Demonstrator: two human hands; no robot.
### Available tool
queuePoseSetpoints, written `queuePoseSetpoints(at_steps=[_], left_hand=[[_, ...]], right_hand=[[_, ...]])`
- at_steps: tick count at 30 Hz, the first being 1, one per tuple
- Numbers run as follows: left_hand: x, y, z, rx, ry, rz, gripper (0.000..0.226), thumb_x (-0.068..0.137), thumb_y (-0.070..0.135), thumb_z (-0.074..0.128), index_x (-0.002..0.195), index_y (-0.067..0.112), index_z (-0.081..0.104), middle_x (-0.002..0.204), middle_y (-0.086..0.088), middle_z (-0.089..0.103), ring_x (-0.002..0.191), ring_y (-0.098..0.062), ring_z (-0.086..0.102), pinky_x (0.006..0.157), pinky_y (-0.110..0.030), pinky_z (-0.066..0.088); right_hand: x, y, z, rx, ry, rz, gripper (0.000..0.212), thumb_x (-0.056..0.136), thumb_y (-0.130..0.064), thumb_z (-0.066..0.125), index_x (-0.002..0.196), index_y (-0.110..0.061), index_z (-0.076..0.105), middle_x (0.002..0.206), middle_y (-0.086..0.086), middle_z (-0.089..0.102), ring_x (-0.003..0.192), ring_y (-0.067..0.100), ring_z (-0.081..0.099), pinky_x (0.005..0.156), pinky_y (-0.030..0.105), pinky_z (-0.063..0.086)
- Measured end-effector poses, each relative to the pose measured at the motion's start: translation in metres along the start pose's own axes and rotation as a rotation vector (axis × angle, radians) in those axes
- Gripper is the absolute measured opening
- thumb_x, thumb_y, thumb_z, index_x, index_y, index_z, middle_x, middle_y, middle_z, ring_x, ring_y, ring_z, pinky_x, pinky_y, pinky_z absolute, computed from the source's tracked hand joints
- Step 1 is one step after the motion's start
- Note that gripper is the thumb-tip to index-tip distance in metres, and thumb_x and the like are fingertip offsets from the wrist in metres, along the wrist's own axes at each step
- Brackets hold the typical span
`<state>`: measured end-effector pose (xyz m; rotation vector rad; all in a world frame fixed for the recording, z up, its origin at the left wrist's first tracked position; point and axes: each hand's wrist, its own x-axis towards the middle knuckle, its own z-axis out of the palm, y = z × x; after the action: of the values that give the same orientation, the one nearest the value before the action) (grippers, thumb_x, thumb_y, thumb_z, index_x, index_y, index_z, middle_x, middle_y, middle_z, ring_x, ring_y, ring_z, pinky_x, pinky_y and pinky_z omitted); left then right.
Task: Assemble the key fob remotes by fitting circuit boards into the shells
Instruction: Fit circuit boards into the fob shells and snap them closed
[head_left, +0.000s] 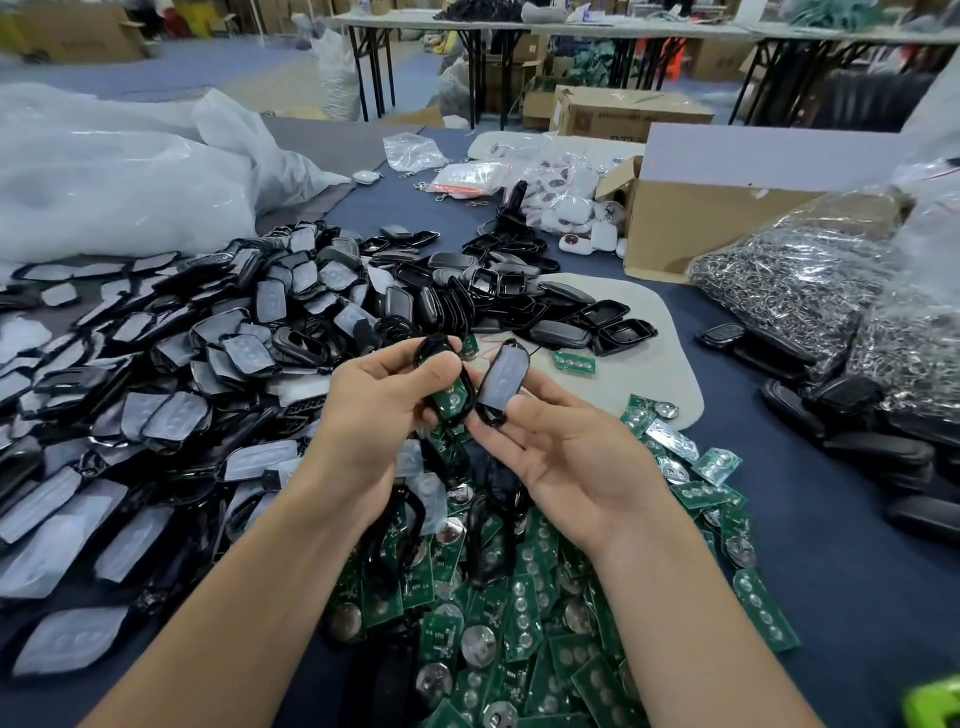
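Head view: left hand grips a board-filled shell, right hand pinches a cover

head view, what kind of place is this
Most likely a hand-assembly workshop in a warehouse-like hall. A heap of black shells and a pile of green circuit boards cover the table, a bag of metal key rings sits at the right, and cartons stand behind.

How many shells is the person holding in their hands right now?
2. One shell, holding a green board, is in the left hand; a second shell, grey-lined, is in the right hand. Fingers could hide more.
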<state>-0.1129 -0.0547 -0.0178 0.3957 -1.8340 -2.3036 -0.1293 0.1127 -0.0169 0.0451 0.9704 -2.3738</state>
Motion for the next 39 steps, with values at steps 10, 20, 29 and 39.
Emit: queuePoseSetpoints(at_steps=[10,20,29,39], left_hand=[[-0.002,0.006,-0.004,0.059,-0.011,-0.107,0.028,0.105,0.012,0.053,0.109,0.017,0.080,0.106,-0.010,0.081,0.079,-0.012,0.072,0.062,-0.022,0.056],[0.000,0.006,-0.003,0.038,-0.060,-0.104,0.038,0.105,-0.004,0.049,0.132,0.017,0.065,0.110,-0.013,0.080,0.100,-0.027,0.078,0.081,-0.033,0.065],[-0.004,0.008,-0.004,0.185,-0.046,0.004,0.025,0.098,-0.002,0.065,0.109,0.017,0.077,0.096,-0.027,0.074,0.091,-0.030,0.078,0.069,-0.025,0.063],[-0.007,0.008,-0.005,0.256,0.084,0.101,0.024,0.085,-0.003,0.080,0.091,0.020,0.079,0.075,-0.010,0.078,0.060,-0.019,0.073,0.056,-0.021,0.058]], right_hand=[[0.005,-0.004,-0.009,0.258,-0.086,0.080,0.040,0.082,0.007,0.057,0.119,0.004,0.071,0.120,0.022,0.073,0.106,0.032,0.075,0.096,0.043,0.060],[0.007,-0.002,-0.007,-0.049,0.031,-0.040,0.031,0.076,-0.002,0.069,0.097,-0.018,0.085,0.116,0.009,0.078,0.102,0.017,0.075,0.097,0.036,0.059],[0.006,-0.003,-0.008,-0.200,0.048,-0.071,0.034,0.090,0.008,0.062,0.108,-0.015,0.080,0.123,0.013,0.075,0.109,0.025,0.074,0.091,0.037,0.062],[0.007,-0.004,-0.011,-0.132,0.131,-0.089,0.038,0.091,0.011,0.060,0.123,-0.006,0.071,0.120,0.015,0.076,0.106,0.025,0.075,0.085,0.036,0.064]])
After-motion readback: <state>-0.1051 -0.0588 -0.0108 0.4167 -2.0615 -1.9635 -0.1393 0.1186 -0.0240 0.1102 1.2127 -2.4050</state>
